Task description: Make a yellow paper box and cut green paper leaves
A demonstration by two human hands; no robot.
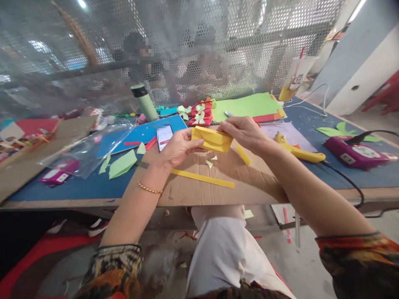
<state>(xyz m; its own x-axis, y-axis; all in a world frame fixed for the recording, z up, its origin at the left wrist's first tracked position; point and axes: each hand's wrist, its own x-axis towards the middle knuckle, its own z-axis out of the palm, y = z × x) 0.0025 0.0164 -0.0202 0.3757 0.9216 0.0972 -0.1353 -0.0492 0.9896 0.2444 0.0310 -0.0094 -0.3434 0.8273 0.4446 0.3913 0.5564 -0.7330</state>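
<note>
Sleeves (358, 265) at the foot of the frame, yellow paper (215, 140) at its centre

White trousers (218, 253) fill the lower middle, below the edge of the table (25, 189). Above them, both hands hold the yellow paper up over the cardboard (193, 195). The left hand (181, 145) grips its left end, thumb across the front; the right hand (241, 131) has its fingers closed at the upper right corner, the thumb hidden from view.

Folding looks well along: the paper is creased into an oblong, with a flap line across its front. Its visible face carries no bow or trim. A long strip (202, 178) and a short strip (242, 155) lie loose on the cardboard; whether spare or offcuts, I cannot tell. Green scraps (209, 164) lie between them.

Upper middle, red pieces (199, 113) bear pale green bows and seem finished. At the right, the glue gun (307, 155) lies untouched
</note>
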